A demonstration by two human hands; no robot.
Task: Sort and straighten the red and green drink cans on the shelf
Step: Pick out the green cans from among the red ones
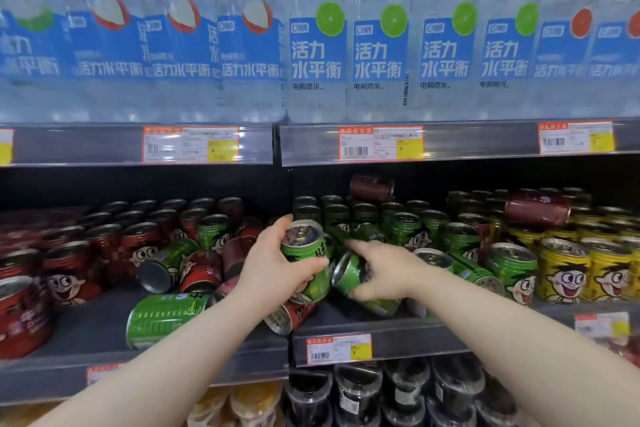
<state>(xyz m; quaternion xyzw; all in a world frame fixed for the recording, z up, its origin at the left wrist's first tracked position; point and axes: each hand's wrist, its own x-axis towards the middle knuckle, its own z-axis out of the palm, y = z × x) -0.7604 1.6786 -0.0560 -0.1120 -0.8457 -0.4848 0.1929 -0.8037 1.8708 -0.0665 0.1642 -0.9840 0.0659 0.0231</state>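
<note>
While hands (273, 263) (384, 274) grip green cans (306, 253) (348, 276), shelf edge (398, 340) lies close — below.

Showing "Wate" in dark letters across the tops of the water bottles (317, 104), with 活力水平衡 in white on each blue label (317, 55) and 电解质水 in small print just below. Displaying "¥ 5.00" on the yellow patch of the left price tag (191, 144) on the upper shelf rail (86, 146), and only barcodes and a ¥ sign on the middle price tag (381, 143). Leaving the lettering on the green drink can (306, 260) too blurred for reading.

The bare left hand (277, 263) and bare right hand (384, 274) are seen joined to smooth, uncovered forearms (173, 350), with slender fingers.
</note>
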